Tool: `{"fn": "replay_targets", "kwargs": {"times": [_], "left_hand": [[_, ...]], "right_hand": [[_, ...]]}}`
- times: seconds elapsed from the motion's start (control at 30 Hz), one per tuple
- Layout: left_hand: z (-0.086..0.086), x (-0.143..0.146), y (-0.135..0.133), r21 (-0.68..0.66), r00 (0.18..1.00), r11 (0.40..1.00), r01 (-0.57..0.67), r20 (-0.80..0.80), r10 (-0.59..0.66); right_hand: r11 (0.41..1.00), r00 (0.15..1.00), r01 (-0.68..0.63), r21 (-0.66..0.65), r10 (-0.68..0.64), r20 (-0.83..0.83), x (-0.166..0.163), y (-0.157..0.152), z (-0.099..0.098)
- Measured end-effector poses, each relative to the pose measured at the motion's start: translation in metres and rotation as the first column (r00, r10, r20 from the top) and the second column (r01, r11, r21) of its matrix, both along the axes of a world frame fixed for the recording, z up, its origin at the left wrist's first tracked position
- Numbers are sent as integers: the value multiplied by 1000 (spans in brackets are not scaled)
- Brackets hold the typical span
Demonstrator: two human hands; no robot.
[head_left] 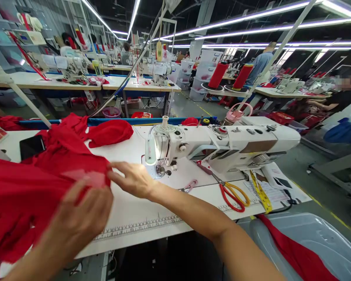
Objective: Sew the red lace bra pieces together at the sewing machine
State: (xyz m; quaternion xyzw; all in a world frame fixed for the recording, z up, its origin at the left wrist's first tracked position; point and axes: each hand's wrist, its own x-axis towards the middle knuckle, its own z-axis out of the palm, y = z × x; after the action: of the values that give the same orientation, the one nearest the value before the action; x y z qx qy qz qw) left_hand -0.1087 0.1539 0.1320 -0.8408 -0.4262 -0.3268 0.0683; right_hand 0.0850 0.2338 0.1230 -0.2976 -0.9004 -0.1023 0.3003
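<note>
Red fabric [55, 168] lies heaped over the left side of the white sewing table [134, 212]. My left hand [83, 210], smeared by motion, is at the cloth near its right edge; its fingertips are partly blurred. Reaching across from the right, my right hand [133, 179] pinches that edge between thumb and fingers. A small paler red patch shows on the cloth between both hands. Just right of my right hand stands a white sewing machine [216, 144], its needle area lit and with no cloth under it.
Scissors with red and yellow handles [234, 195], small pink-handled snips [190, 185] and a yellow tape measure [260, 191] lie at right. A black phone [32, 147] rests beside the fabric. A grey plastic bin [307, 234] holds red cloth. People work at machines beyond.
</note>
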Motion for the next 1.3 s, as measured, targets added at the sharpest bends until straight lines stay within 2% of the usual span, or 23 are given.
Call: {"fn": "replay_targets", "kwargs": {"times": [0.1, 0.17, 0.23, 0.3, 0.37, 0.43, 0.53, 0.63, 0.73, 0.8, 0.9, 1.03, 1.17, 1.3], "left_hand": [[-56, 59, 1, 44, 956, 997, 70, -290, -55], [-76, 93, 2, 91, 920, 992, 91, -389, -49], [-77, 115, 4, 78, 900, 993, 92, -433, -49], [-63, 122, 9, -37, 900, 993, 108, -421, -113], [-47, 116, 17, -189, 909, 969, 159, -354, -218], [-38, 100, 26, -302, 897, 922, 242, -293, -332], [-49, 73, 38, -383, 853, 858, 341, -257, -454], [-74, 63, 47, -378, 877, 859, 345, -197, -439], [-91, 72, 55, -381, 911, 869, 317, -132, -390], [-94, 82, 58, -381, 917, 868, 318, -110, -384], [-92, 91, 56, -358, 916, 879, 314, -128, -379], [-91, 89, 45, -311, 910, 901, 302, -187, -370], [-92, 86, 41, -303, 914, 906, 294, -188, -360], [-93, 89, 43, -301, 917, 904, 303, -168, -363]], "right_hand": [[999, 988, -49, 16, 46, 148, 48, -9, -47], [999, 978, -45, 19, 40, 207, 72, -13, -65], [1000, 971, -27, 14, 23, 238, 87, -14, -71], [1000, 969, -7, 6, 6, 248, 97, -18, -67], [1000, 972, 22, -19, -17, 233, 110, -29, -58], [994, 982, 71, -82, -55, 183, 129, -45, -51], [973, 985, 144, -180, -123, 120, 168, -66, -51], [968, 964, 237, -78, -225, 141, 197, -65, -61], [941, 933, 335, 52, -339, 122, 198, -49, -69], [941, 934, 332, 73, -338, 112, 184, -39, -69], [961, 937, 277, -1, -269, 223, 157, -27, -63], [940, 884, 310, -143, -229, 407, 130, -10, -56], [938, 890, 297, -177, -205, 407, 128, 0, -56], [934, 919, 287, -212, -206, 336, 147, -17, -60]]}}
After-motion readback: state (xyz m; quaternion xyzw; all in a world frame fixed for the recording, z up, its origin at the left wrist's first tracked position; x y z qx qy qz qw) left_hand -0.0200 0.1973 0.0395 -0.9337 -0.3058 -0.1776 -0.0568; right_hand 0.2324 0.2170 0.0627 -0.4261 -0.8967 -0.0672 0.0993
